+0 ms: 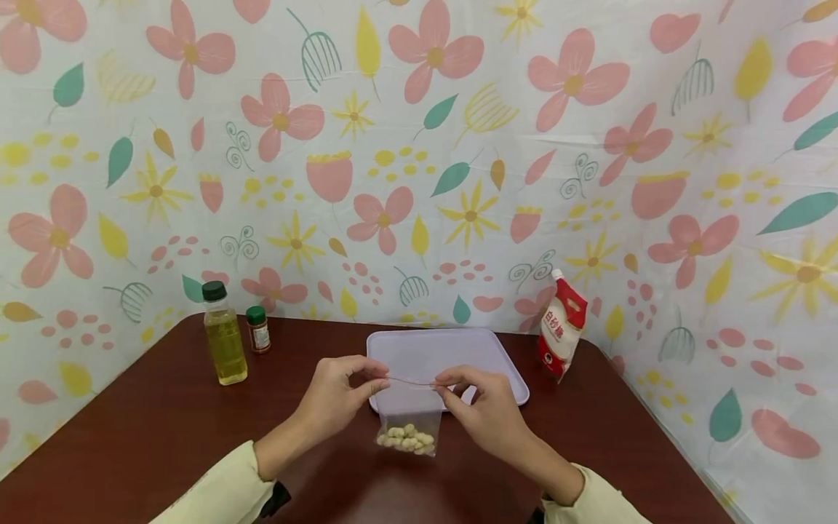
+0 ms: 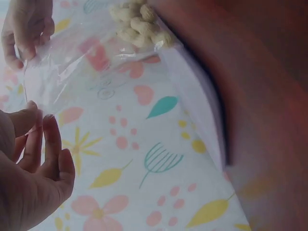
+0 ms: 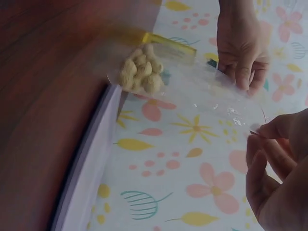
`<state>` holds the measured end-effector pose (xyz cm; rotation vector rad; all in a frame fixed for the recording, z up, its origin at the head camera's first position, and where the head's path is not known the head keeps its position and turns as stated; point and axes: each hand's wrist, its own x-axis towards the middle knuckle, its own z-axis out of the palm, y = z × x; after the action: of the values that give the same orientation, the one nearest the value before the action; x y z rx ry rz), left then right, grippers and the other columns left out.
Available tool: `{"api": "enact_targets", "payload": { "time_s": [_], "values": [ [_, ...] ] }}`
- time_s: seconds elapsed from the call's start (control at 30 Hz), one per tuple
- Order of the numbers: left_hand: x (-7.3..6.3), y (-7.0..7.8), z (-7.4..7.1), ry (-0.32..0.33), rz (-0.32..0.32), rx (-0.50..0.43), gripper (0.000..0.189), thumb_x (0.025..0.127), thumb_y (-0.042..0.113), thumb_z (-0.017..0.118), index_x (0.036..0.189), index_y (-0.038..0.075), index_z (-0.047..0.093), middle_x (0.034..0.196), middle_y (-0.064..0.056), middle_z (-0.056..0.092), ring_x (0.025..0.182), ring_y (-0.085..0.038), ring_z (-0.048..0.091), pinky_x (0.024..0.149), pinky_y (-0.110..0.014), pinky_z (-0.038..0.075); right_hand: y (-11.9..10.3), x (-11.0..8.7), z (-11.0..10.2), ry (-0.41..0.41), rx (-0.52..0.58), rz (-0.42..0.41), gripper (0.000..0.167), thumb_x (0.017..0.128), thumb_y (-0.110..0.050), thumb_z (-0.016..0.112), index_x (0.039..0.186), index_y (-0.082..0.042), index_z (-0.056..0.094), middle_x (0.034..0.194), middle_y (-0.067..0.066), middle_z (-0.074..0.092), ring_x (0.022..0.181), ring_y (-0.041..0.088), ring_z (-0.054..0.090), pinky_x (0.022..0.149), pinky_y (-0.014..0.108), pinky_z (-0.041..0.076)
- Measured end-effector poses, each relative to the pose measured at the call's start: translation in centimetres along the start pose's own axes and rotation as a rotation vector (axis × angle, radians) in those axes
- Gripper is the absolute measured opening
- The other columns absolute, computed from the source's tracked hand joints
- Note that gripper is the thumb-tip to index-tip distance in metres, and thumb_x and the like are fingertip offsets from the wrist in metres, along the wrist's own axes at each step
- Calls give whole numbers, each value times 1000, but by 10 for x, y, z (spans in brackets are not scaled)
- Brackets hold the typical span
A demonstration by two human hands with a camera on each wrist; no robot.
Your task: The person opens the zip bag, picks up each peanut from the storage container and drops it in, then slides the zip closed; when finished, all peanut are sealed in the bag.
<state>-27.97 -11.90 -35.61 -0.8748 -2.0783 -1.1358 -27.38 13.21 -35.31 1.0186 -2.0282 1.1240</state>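
Note:
A clear plastic bag with several unshelled peanuts at its bottom hangs upright between my hands, over the near edge of a pale lilac tray. My left hand pinches one top corner of the bag between thumb and fingers. At the opposite top corner, my right hand pinches the rim, which has a thin reddish line along it. Both wrist views show the peanuts bunched at the end away from the fingers. Whether the bag's mouth is sealed, I cannot tell.
At the back left stand a bottle of yellow oil and a small green-capped jar. A red and white sugar pouch stands right of the tray. The dark brown table meets a flowered curtain behind.

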Motion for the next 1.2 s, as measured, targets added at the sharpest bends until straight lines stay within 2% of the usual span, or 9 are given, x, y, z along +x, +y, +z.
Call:
{"api": "enact_targets", "payload": {
  "time_s": [0.07,0.17,0.3,0.47,0.67,0.8,1.0,1.2],
  "values": [
    [0,1,4,-14,-28,-26,16,79,6,82,92,13,76,85,5,74,73,-4,67,64,-25,54,1,0,-1,-4,0,13,21,82,3,77,96,-11,73,85,2,74,65,10,63,45,20,43],
    [-2,3,9,-21,-40,-64,16,80,4,81,93,12,76,85,4,74,72,-5,67,63,-25,54,3,-1,-1,-33,13,77,20,84,0,76,98,-13,72,86,1,74,67,10,64,48,23,46],
    [-5,5,14,-33,-53,-85,15,81,5,80,94,12,75,84,3,73,71,-5,66,62,-25,54,5,0,2,-124,45,173,19,86,-9,76,104,-15,71,90,-2,74,76,12,64,55,27,49],
    [-9,4,18,-52,-98,-107,15,84,5,78,97,12,75,83,4,72,71,-5,66,61,-25,54,6,5,9,-245,71,227,19,86,-17,78,104,-14,73,94,-3,73,84,17,63,63,29,50],
    [-8,5,23,-60,-118,-144,13,87,12,76,100,12,74,86,3,73,73,-6,68,63,-27,55,6,14,15,-294,91,232,5,88,-17,76,92,-13,76,87,-5,72,78,11,63,58,26,49],
    [-6,5,25,-78,-123,-155,14,88,15,76,102,12,73,88,2,73,75,-7,68,64,-29,55,6,18,17,-315,108,213,5,91,-20,74,88,-16,76,81,-8,71,70,7,61,53,24,47],
    [-3,1,22,-124,-91,-99,7,90,18,74,96,14,74,83,8,71,71,-4,64,59,-26,52,6,21,16,-333,103,232,6,91,-19,73,85,-20,76,76,-11,69,66,6,59,52,23,47],
    [0,0,18,-196,-95,-66,4,93,18,70,91,18,74,79,11,70,70,-3,62,56,-24,48,5,21,15,-341,124,227,9,92,-17,72,87,-12,76,79,-6,70,68,7,59,54,24,48]
  ]
}}
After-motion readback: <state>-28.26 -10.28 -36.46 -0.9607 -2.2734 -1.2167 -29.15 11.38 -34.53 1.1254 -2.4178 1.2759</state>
